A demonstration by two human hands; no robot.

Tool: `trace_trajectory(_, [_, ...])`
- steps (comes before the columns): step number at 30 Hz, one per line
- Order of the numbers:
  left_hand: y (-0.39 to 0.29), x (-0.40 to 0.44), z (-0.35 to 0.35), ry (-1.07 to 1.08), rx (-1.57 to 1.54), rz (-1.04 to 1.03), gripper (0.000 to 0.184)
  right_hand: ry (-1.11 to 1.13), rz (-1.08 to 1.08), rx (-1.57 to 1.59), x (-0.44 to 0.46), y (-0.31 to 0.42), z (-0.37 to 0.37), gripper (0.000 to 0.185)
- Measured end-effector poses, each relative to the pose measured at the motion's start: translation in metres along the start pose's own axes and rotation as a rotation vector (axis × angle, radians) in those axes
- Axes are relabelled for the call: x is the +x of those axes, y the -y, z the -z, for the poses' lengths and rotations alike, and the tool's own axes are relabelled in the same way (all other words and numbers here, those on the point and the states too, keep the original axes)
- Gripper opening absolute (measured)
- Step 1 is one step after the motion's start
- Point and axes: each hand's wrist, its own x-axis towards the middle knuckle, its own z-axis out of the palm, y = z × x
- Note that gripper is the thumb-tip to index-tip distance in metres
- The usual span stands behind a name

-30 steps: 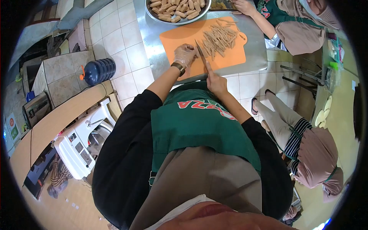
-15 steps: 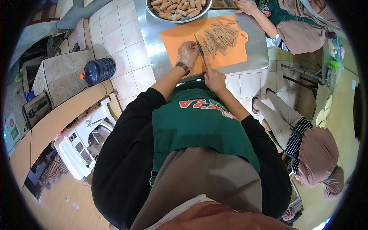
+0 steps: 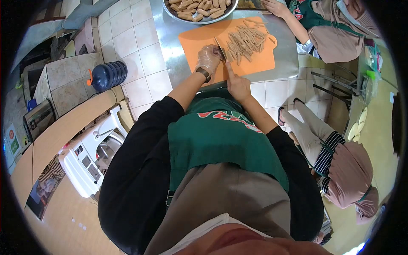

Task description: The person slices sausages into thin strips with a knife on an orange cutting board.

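Closed around the handle of the knife (image 3: 222,52), the right hand (image 3: 239,87) keeps its index finger stretched along the tool, toward the blade. From this grip the blade points forward and a little to the left, over the orange cutting board (image 3: 190,41). Just left of the blade is the left hand (image 3: 208,58), in a clear glove, with a dark watch (image 3: 204,75) at the wrist. Its fingers are bent close to the knife; whether they pinch something, I cannot tell. Forward and to the right of the grip, thin sausage strips (image 3: 246,42) lie in a loose pile on the same board, the nearest ones beside the blade. Farther forward and to the left, beyond the board, stands a metal bowl (image 3: 178,20) with short brown sausages (image 3: 199,7) inside. Board and bowl both rest on the metal table (image 3: 171,46). Beyond the strips, far forward and right of the grip, a co-worker's hand (image 3: 275,7) is near the table's far part.
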Motion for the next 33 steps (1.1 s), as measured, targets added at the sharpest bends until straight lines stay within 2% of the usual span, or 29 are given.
trace_trajectory(2, [-0.009,-0.003,0.007,0.064,-0.176,0.096,0.023,0.002,0.019,-0.03,0.011,-0.001,-0.004,0.084])
trace_trajectory(5, [0.01,0.0,-0.007,0.056,-0.256,0.089,0.023,-0.024,0.019,-0.027,0.016,-0.003,-0.006,0.083])
trace_trajectory(9, [0.006,-0.002,-0.003,0.009,-0.239,0.077,0.021,0.029,-0.023,0.047,0.001,-0.006,0.002,0.082])
trace_trajectory(11, [0.007,-0.004,-0.003,-0.045,-0.127,-0.016,0.019,0.044,-0.036,0.045,-0.003,-0.009,0.003,0.08])
trace_trajectory(18, [0.004,-0.003,-0.001,-0.009,-0.141,0.035,0.017,0.007,-0.02,0.086,0.004,0.0,0.005,0.079])
trace_trajectory(21, [0.003,-0.002,0.002,-0.015,-0.078,-0.027,0.015,-0.003,0.013,0.099,0.012,-0.001,-0.001,0.078])
trace_trajectory(24, [0.012,0.0,-0.007,0.049,-0.204,0.049,0.016,-0.028,0.027,0.003,0.018,0.0,-0.005,0.077])
trace_trajectory(33, [0.006,-0.004,-0.002,-0.05,-0.083,-0.013,0.017,0.049,-0.087,0.103,-0.003,-0.003,0.005,0.081])
